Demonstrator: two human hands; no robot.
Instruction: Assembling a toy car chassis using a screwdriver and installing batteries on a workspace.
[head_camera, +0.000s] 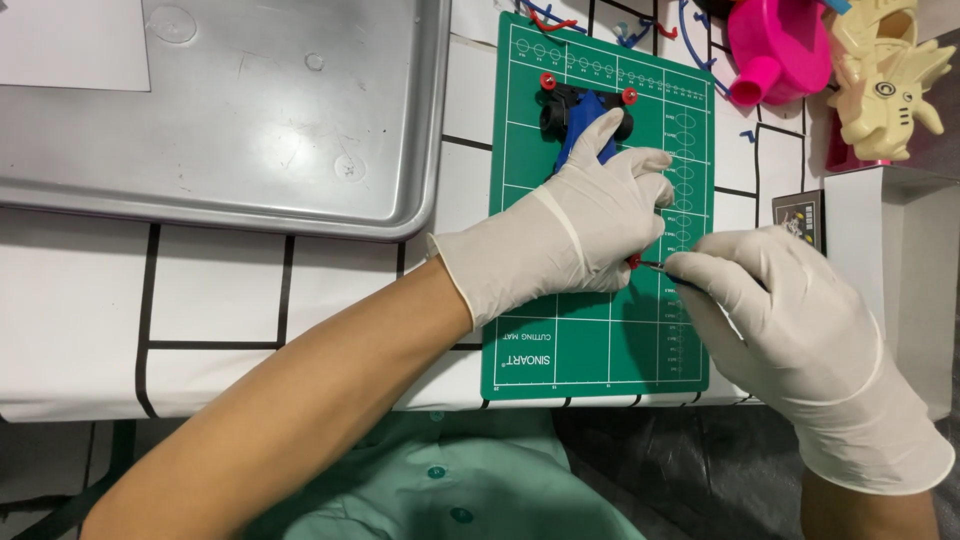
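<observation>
While the left hand (580, 225) lies flat over the blue toy car (585, 120), palm down and fingers spread, it pins the toy to the green mat (590, 340) so it cannot slide; that grip is a press more than a closed grasp. The car sits near the mat's far edge, black wheels and red hubs poking out past the fingertips. The right hand (790, 330) comes in from the near right corner of the mat, its grip pinched tight on a thin dark tool (655, 266), probably a small screwdriver. The tool's tip meets a red part at the heel of the left hand, seemingly the car's near end. Holding the tool low and nearly level lets it reach in under the palm.

A steel tray (250, 110) takes up the far left of the surface (80, 300). A pink funnel (775, 45) and a cream toy (890, 80) sit at the far right corner.
</observation>
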